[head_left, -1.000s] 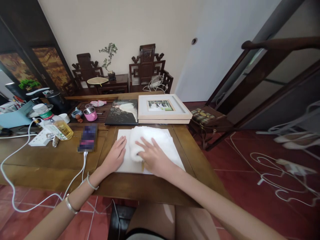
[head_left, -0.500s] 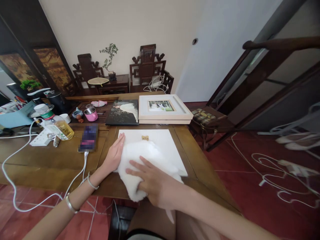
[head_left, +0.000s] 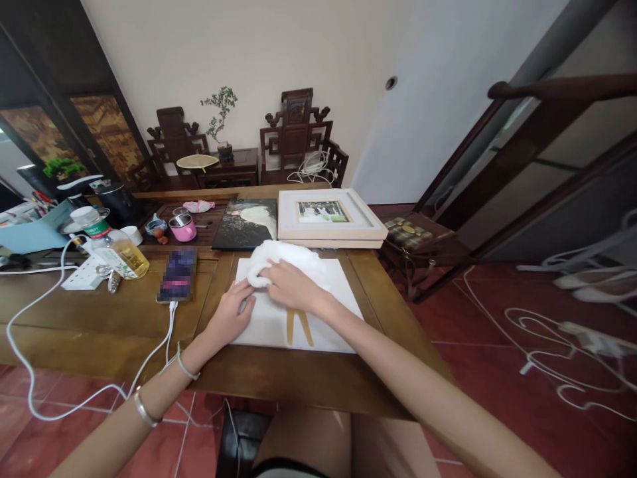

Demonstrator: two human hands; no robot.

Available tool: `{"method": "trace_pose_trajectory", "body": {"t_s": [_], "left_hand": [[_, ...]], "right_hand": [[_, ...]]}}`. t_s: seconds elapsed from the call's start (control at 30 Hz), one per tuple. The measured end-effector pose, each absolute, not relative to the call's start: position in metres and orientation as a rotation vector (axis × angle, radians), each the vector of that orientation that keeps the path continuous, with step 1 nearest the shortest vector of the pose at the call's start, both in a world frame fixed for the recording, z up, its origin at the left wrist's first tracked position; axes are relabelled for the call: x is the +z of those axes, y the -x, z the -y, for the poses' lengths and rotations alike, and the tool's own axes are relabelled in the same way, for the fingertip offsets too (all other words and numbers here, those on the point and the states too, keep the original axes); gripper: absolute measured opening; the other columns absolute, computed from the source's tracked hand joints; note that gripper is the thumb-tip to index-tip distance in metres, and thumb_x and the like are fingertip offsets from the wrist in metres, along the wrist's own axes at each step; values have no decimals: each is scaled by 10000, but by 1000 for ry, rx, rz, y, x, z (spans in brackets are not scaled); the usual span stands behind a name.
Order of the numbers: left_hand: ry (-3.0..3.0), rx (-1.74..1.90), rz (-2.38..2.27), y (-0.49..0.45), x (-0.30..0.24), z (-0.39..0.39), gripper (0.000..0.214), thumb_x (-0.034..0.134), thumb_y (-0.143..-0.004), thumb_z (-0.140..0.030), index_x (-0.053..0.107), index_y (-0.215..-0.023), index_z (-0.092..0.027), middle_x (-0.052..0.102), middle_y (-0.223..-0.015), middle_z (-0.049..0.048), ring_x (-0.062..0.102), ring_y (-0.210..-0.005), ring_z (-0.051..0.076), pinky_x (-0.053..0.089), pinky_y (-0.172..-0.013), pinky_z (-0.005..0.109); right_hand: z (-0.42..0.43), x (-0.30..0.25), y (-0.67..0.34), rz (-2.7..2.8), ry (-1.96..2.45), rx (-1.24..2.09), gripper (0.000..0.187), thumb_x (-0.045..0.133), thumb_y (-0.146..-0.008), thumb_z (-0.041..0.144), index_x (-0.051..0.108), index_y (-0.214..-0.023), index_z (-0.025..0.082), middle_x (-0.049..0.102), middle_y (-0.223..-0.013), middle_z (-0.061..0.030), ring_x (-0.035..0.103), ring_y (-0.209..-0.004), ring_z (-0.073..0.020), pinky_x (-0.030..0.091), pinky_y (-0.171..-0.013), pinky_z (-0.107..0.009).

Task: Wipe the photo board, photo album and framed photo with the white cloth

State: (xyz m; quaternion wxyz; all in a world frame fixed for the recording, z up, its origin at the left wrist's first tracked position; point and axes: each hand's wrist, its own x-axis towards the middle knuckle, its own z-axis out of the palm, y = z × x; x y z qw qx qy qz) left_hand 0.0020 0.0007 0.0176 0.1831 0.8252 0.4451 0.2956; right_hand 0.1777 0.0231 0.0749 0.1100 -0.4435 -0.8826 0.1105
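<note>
A white picture frame back lies flat on the wooden table, with a light wooden stand piece showing on its near part. My right hand presses a white fluffy cloth onto the far part of the white board, fingers curled over the cloth. My left hand lies flat on the board's left edge with its fingers stretched out, holding nothing.
Two stacked white framed pictures and a dark picture lie behind the board. To the left are a phone on a white cable, an oil bottle, a power strip and a pink cup. Cables lie on the red floor at right.
My right hand has swept the cloth from the near table edge up to the board's far end, uncovering the wooden stand piece. My left hand stays on the left edge.
</note>
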Motion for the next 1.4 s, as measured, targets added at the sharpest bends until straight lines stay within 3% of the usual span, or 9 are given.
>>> {"method": "trace_pose_trajectory", "body": {"t_s": [0.17,0.3,0.6,0.67,0.77,0.9,1.13,1.4], "left_hand": [[-2354,861,-1210,-2,20,-2,352,422,-883,-193,634,-1163,-185,631,-1222,93,540,-1189,233,314,-1099,438],[-2324,833,-1257,-1,15,-2,377,422,-887,-228,594,-1219,-179,566,-1311,100,474,-1267,241,296,-1109,475],[-2301,798,-1286,-3,13,-1,390,406,-886,-225,581,-1228,-155,535,-1340,114,440,-1296,241,269,-1120,498],[-2303,793,-1293,-3,14,0,392,404,-887,-226,578,-1229,-149,534,-1340,118,439,-1297,241,268,-1119,501],[-2301,792,-1291,-3,14,0,391,413,-888,-237,573,-1234,-155,533,-1341,118,436,-1299,242,272,-1116,504],[-2324,801,-1291,-3,13,-1,389,429,-885,-258,574,-1233,-162,531,-1343,119,439,-1297,247,275,-1113,508],[-2351,805,-1287,-2,12,-2,382,423,-892,-257,574,-1232,-174,534,-1342,112,443,-1294,240,281,-1110,507],[-2355,773,-1285,1,14,0,437,405,-904,-299,515,-1288,-120,434,-1421,147,335,-1360,243,261,-1127,474]], "right_hand": [[-51,82,-150,2608,1259,383,327,404,-757,88,660,-953,141,685,-1059,-110,608,-972,-235,403,-822,-276],[-52,83,-171,2585,1326,403,368,400,-763,96,647,-1032,140,674,-1104,-103,591,-1010,-240,402,-827,-274],[-7,72,-294,2459,1619,303,430,359,-706,42,640,-1023,115,675,-1082,-137,594,-1035,-284,436,-887,-384],[16,64,-300,2465,1614,281,427,368,-679,24,646,-987,123,624,-1198,-149,527,-1164,-296,420,-942,-424],[63,51,-295,2550,1436,217,428,388,-610,-12,655,-910,137,432,-1415,-146,292,-1355,-291,291,-1077,-507],[123,47,-286,2668,1165,175,390,378,-579,-44,648,-745,184,377,-1459,-73,157,-1397,-251,162,-1140,-533],[92,53,-291,2639,1192,256,442,383,-548,-40,665,-814,171,430,-1421,-102,224,-1381,-241,210,-1133,-508],[-3,57,-288,2581,1434,190,461,369,-653,-20,621,-1014,118,485,-1361,-186,324,-1339,-273,330,-1049,-518]]}}
